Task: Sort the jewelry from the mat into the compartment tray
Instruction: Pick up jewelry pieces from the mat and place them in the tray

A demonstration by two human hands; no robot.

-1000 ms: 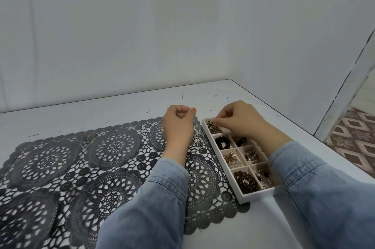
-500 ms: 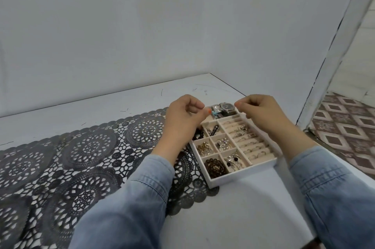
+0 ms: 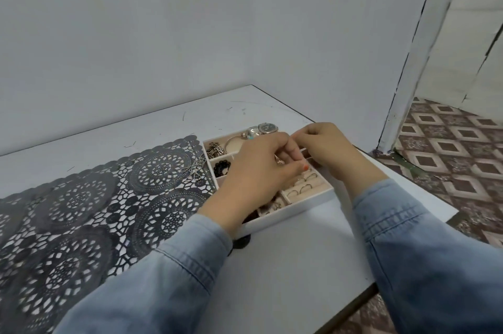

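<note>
Over the tray (image 3: 299,209) our left hand (image 3: 258,173) pinches a small ring (image 3: 280,161); our right hand (image 3: 329,148) curls beside it, grip unclear. Light, stiff, slippery: we'd pinch its band.

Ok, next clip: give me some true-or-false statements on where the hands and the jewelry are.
1. The left hand and right hand are both over the tray. True.
2. No jewelry is left on the mat. False: a silver tangle lies on it beside the tray.
3. A watch lies at the tray's far end. True.
4. The tray stands at the mat's left edge. False: it stands at the right edge.
</note>
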